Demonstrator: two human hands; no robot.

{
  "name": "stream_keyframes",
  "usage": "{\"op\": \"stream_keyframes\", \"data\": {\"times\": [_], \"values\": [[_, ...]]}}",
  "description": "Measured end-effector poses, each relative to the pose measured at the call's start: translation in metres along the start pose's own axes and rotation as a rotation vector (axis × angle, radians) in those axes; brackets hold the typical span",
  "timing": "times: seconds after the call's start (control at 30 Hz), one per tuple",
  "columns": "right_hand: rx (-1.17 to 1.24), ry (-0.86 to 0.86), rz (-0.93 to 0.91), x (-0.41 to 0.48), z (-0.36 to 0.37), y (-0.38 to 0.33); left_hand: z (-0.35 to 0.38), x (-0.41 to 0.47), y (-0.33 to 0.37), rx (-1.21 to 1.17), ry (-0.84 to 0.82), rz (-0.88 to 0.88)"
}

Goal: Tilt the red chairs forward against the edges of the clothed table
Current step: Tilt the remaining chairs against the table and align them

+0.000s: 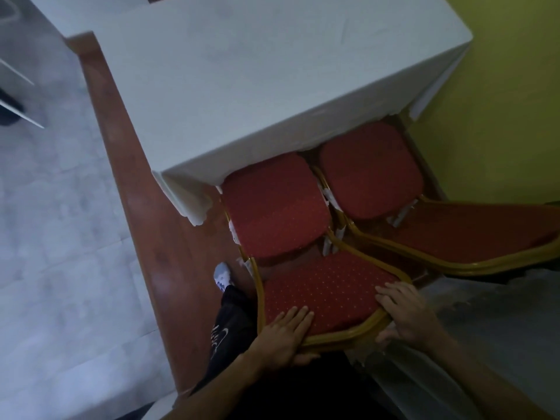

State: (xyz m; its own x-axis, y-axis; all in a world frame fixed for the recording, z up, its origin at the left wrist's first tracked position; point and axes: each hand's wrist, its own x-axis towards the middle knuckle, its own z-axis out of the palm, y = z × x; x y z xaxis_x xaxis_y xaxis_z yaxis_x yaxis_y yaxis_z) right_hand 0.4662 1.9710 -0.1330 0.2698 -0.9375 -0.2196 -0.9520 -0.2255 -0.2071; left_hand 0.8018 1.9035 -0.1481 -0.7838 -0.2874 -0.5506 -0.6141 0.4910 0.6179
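Note:
Two red chairs with gold frames stand at the near edge of the table under a white cloth (242, 95). The left red chair (275, 207) has its seat pushed partly under the cloth, and its backrest (327, 292) is right below me. My left hand (285, 334) grips the top rail of that backrest at its left corner, fingers over the red padding. My right hand (406, 316) grips the same rail at the right corner. The right red chair (372, 174) stands beside it, its backrest (472, 234) stretching to the right.
A yellow wall (500, 116) rises close on the right. The table and chairs stand on a reddish wooden platform (157, 237) with a grey tiled floor (45, 237) to the left. My leg in dark trousers and a white shoe (222, 277) are beside the left chair.

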Motion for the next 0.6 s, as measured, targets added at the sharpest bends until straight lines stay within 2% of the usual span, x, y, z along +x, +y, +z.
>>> {"op": "stream_keyframes", "data": {"times": [0.23,0.6], "values": [[0.056,0.097,0.017,0.012,-0.007,0.015,-0.014,0.015,0.003,-0.038,0.045,-0.01],[0.064,0.065,0.06,0.052,-0.03,0.05,-0.046,0.044,0.004,-0.088,0.174,-0.041]]}}
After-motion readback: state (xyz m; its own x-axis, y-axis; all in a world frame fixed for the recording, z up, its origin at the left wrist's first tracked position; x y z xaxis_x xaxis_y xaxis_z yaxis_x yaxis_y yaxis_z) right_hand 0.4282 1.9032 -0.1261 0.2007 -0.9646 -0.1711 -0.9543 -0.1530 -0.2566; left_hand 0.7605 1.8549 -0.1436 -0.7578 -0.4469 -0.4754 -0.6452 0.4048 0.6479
